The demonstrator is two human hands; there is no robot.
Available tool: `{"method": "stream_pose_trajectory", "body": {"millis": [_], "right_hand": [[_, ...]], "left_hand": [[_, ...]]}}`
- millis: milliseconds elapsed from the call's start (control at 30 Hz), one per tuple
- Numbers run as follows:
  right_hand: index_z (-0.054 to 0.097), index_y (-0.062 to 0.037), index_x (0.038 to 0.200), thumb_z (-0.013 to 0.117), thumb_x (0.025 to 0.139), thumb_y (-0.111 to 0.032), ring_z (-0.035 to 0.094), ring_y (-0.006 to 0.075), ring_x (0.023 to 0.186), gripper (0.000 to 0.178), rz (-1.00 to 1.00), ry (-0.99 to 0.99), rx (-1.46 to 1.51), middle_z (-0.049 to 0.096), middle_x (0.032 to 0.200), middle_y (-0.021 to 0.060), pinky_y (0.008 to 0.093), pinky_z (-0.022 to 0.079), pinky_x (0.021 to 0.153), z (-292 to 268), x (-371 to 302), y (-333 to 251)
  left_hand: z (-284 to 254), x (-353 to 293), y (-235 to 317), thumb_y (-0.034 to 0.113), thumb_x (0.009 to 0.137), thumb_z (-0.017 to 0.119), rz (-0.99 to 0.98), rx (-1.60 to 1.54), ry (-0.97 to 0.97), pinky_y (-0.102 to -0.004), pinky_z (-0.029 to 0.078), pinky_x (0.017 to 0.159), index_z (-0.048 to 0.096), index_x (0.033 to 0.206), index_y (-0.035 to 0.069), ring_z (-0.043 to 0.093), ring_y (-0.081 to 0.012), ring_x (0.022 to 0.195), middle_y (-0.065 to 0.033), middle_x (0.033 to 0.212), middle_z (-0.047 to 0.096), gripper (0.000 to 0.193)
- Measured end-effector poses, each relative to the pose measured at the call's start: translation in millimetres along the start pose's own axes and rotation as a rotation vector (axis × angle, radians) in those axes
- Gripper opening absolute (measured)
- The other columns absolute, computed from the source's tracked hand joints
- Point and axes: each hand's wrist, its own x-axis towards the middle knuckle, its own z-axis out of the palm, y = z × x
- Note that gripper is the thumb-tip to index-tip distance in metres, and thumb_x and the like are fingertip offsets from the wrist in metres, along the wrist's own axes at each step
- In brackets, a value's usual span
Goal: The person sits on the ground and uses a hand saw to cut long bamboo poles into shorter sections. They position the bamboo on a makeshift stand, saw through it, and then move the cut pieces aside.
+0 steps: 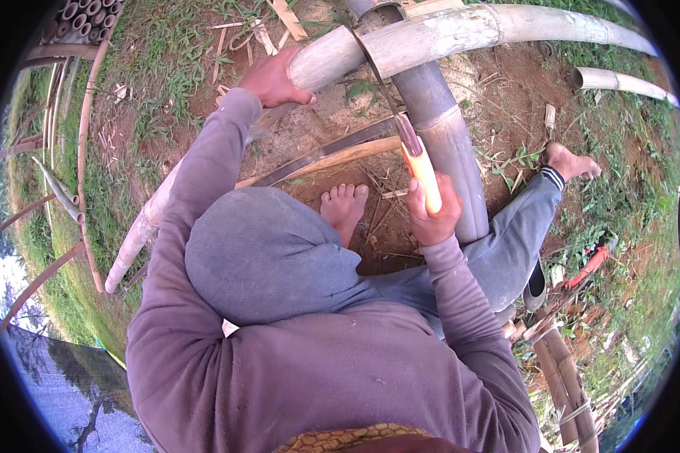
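A thick pale bamboo pole lies crosswise ahead of me, resting over a darker, greyish bamboo pole. My left hand is closed around the pole's left end. In my right hand is the orange-yellow handle of a handsaw, fingers wrapped round it. The saw's thin blade runs up and away from me to the pale pole and crosses it at a dark line, just right of my left hand. How deep the blade sits I cannot tell.
Split bamboo strips lie before my bare foot. Another bamboo pole slants at the left. Cut bamboo tubes are stacked far left. On the right are a bamboo piece, a red-handled tool and bamboo lengths.
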Motion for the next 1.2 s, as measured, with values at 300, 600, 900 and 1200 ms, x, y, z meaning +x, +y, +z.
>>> {"method": "stream_pose_trajectory", "body": {"millis": [300, 600, 900, 1200], "right_hand": [[0.063, 0.0022, 0.116, 0.078, 0.096, -0.018, 0.07, 0.037, 0.089, 0.032, 0.136, -0.22, -0.048, 0.069, 0.102, 0.0207, 0.0441, 0.056, 0.078, -20, -49, 60], [0.039, 0.0041, 0.157, 0.068, 0.104, -0.041, 0.057, 0.0362, 0.134, 0.075, 0.269, -0.221, 0.601, 0.052, 0.151, 0.0208, 0.0495, 0.049, 0.111, 15, 59, -53], [0.047, 0.0054, 0.149, 0.066, 0.104, -0.047, 0.061, 0.0401, 0.13, 0.072, 0.401, -0.478, 0.855, 0.056, 0.144, 0.0258, 0.0548, 0.051, 0.11, 3, 120, -149], [0.045, 0.0055, 0.152, 0.065, 0.103, -0.055, 0.05, 0.0405, 0.141, 0.081, 0.151, -0.315, 0.791, 0.051, 0.148, 0.0273, 0.056, 0.041, 0.12, -22, 117, -217]], "left_hand": [[13, -22, 7, 0.034, 0.06, 0.094, 0.068, -0.216, -0.153, -0.0409, 0.053, 0.102, 0.057, 0.145, 0.003, 0.071, -0.0342, 0.114, -0.0192, 0.123, 0.074, 0.099], [-27, -101, 59, 0.05, 0.061, 0.096, 0.327, -0.235, -0.258, -0.0458, 0.052, 0.097, 0.061, 0.134, 0.004, 0.07, -0.0407, 0.114, -0.0221, 0.119, 0.073, 0.093], [-77, -271, 56, 0.052, 0.079, 0.083, 0.192, -0.242, 0.967, -0.0476, 0.047, 0.111, 0.06, 0.139, 0.005, 0.065, -0.0378, 0.124, -0.022, 0.13, 0.069, 0.079], [9, -407, -145, 0.05, 0.083, 0.087, -0.366, -1.955, 2.166, -0.0552, 0.053, 0.104, 0.044, 0.145, 0.003, 0.062, -0.0348, 0.12, -0.0232, 0.141, 0.054, 0.088]]}}
